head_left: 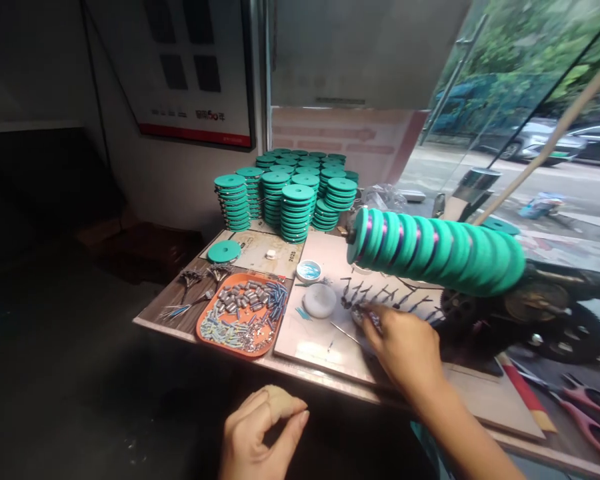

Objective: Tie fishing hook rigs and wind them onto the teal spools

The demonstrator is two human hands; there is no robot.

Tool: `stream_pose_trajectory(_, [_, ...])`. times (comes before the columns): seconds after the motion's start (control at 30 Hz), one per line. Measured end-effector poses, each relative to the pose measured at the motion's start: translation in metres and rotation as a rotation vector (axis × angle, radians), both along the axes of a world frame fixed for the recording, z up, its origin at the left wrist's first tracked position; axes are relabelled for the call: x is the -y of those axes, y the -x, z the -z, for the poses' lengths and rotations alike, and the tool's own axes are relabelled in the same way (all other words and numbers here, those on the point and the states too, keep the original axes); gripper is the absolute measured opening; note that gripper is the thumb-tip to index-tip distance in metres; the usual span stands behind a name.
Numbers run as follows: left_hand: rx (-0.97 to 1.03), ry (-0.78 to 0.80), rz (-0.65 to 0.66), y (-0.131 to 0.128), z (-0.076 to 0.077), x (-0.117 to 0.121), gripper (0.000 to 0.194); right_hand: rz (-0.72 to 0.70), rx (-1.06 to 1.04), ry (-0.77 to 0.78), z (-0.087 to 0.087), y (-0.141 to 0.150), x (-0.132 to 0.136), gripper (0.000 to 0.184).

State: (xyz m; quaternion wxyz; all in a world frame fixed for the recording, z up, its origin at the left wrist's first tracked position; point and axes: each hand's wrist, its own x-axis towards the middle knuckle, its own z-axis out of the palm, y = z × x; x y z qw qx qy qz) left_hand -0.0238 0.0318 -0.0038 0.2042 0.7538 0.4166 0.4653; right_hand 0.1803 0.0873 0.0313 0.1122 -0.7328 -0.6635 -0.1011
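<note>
My left hand [265,430] is in front of the table edge, thumb and forefinger brought together in a pinch. Anything between those fingertips is too small to make out. Over the pale board [310,343], my right hand [403,340] reaches down, its fingers bent together at a small heap of shiny parts [373,319]. What its fingertips hold is hidden. Dark thin prongs [380,293] stand in a row just beyond it. Above them, a row of green foam discs [430,250] sits on a geared winding machine [535,300]. A thin metal rod [347,333] lies left of my right hand.
An orange tray [200,333] holds metal cylinders and small tubes. Near it are a white round lid [320,301], a dish with blue pieces [309,271] and a single green disc [224,251]. Stacked green spools [297,213] stand behind. Pink-handled scissors [593,413] lie at right.
</note>
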Motion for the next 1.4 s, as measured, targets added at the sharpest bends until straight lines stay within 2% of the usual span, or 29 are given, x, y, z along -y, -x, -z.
stream_pose_trajectory(0.1, [0.015,0.003,0.013,-0.001,0.000,-0.001,0.012,-0.084,-0.264,-0.121,0.001,0.000,0.014,0.017])
stream_pose_trajectory(0.17, [0.037,0.015,0.029,-0.004,-0.003,-0.002,0.012,-0.169,-0.502,-0.138,0.002,0.001,0.026,0.020])
stream_pose_trajectory(0.33, [0.139,0.015,0.023,-0.028,-0.023,-0.013,0.008,-0.237,-0.944,-0.011,0.006,0.004,0.045,0.027])
stream_pose_trajectory(0.5, [0.097,0.027,0.052,-0.051,-0.038,-0.031,0.007,-0.283,-1.268,0.128,0.009,0.006,0.045,0.027])
stream_pose_trajectory(0.63, [-0.001,-0.026,0.032,-0.054,-0.033,-0.034,0.007,-0.281,-1.285,0.114,0.012,0.009,0.047,0.023])
stream_pose_trajectory(1.1, [-0.109,0.029,0.007,-0.054,-0.021,-0.032,0.011,-0.265,-1.357,0.026,0.018,0.019,0.050,0.023])
stream_pose_trajectory(1.27, [-0.181,0.025,-0.002,-0.062,-0.019,-0.040,0.013,-0.271,-1.235,0.012,0.020,0.010,0.039,0.026])
stream_pose_trajectory(1.4, [-0.372,0.071,-0.061,-0.075,-0.027,-0.061,0.015,-0.200,-0.950,-0.084,0.021,-0.005,0.019,0.030])
